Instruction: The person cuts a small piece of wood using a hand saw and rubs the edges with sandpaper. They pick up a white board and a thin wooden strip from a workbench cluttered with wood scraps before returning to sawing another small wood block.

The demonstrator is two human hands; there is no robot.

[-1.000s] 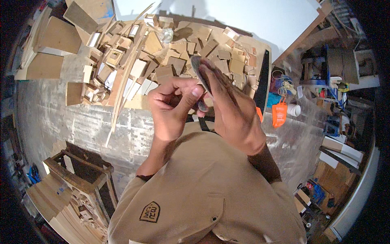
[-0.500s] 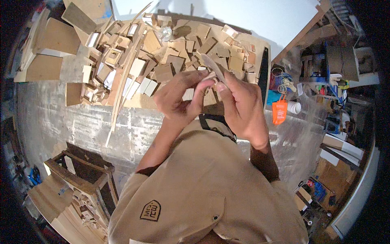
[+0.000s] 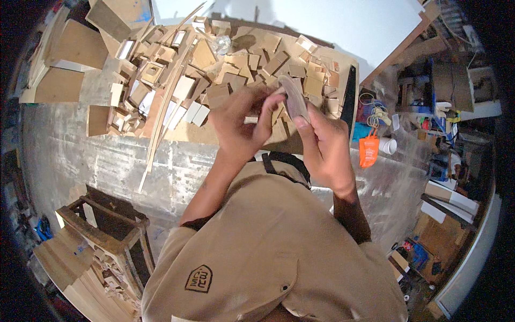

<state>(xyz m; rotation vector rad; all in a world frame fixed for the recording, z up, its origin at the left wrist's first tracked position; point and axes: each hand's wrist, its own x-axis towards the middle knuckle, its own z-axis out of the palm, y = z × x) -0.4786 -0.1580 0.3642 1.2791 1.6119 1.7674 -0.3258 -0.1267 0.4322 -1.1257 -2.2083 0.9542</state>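
Observation:
My right hand (image 3: 326,142) grips a flat, pale wooden piece (image 3: 292,96) with a rounded upper end, the thumb pressed on its face. Close beside that piece is my left hand (image 3: 238,121), its fingers curled toward the thumb in a pinch and partly smeared by motion. What lies between the left fingertips is too small and blurred to name. Both hands are raised in front of my body, over the near side of a low work surface (image 3: 198,134) heaped with small wood offcuts (image 3: 228,80).
Long thin wood strips (image 3: 166,107) lie across the pile and overhang its near edge. Boards (image 3: 80,45) stand at the far left. A large white panel (image 3: 343,24) fills the far side. An orange bag (image 3: 369,150) hangs at right. A wooden frame (image 3: 110,225) stands lower left.
My left hand has blurred and shifted slightly at the piece's edge. The wooden piece has turned to show more of its flat face, and my right hand has moved slightly.

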